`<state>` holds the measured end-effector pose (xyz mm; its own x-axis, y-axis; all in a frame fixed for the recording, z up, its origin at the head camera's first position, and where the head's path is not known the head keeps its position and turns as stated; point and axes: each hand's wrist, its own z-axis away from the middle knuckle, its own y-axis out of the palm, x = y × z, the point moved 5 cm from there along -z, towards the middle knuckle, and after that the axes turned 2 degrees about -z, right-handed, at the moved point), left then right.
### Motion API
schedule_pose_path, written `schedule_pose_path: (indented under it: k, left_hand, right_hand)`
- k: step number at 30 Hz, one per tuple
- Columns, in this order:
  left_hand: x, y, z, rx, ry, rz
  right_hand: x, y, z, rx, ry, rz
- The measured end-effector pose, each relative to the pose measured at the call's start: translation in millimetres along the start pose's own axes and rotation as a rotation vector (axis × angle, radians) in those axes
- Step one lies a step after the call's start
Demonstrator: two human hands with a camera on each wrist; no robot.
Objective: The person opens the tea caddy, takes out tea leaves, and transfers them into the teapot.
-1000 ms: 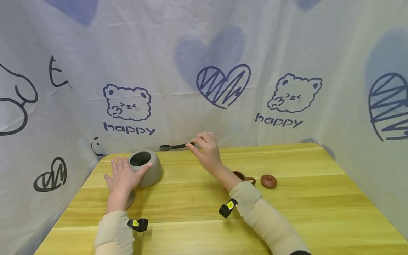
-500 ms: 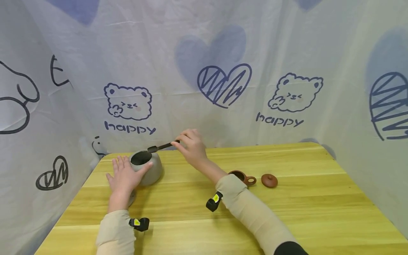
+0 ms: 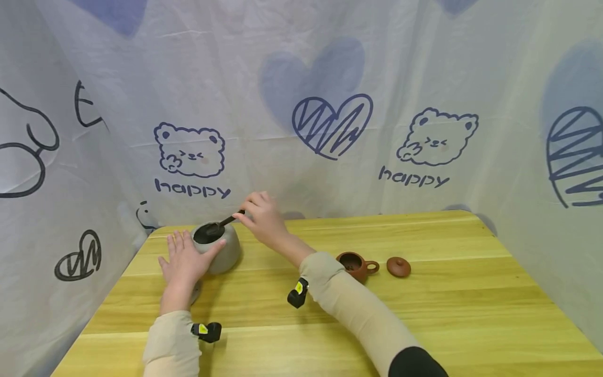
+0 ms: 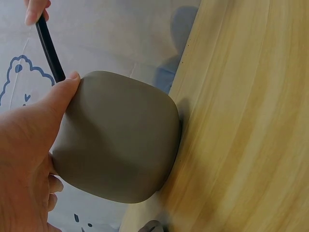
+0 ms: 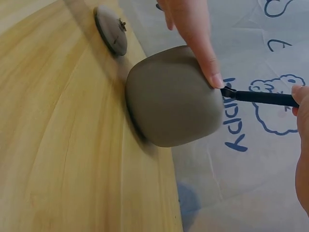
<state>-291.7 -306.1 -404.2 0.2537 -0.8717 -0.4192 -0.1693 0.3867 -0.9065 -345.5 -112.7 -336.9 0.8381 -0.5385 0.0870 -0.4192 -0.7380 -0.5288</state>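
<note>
A grey rounded jar [image 3: 226,254] stands at the table's back left, its dark opening facing up. My left hand [image 3: 183,262] holds it at the rim, thumb on the near right side and fingers across the far left side. With thumb and fingertips, my right hand [image 3: 264,220] pinches the end of a black tea scoop [image 3: 231,219]. The scoop's head is inside the jar's mouth; the left wrist view shows only its handle [image 4: 49,48], as the jar [image 4: 118,137] hides the rest. A grey lid [image 5: 111,31] lies on the table near the jar, mostly behind my left wrist in the head view.
Right of centre sits an uncovered reddish-brown clay teapot [image 3: 360,269], dark bits inside, partly behind my right sleeve. Its knobbed lid [image 3: 398,267] lies to its right. A white printed curtain [image 3: 301,173] hangs behind and beside the wooden table [image 3: 452,314].
My right hand has moved left with the scoop, whose head has gone from right of the jar down into its opening. More of the teapot shows. My left hand stays on the jar.
</note>
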Motion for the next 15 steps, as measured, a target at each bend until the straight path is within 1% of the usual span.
schedule_pose_path:
  k: [7,15]
  left_hand:
    - [-0.5,0.0,2.1,0.003,0.002,0.024]
    - [-1.3,-0.1,3.1,0.002,0.000,0.038]
  right_hand:
    - [6.4,19.5,-3.4,0.109,-0.029,0.094]
    - [17.1,34.2,-9.0,0.213,-0.080,0.219]
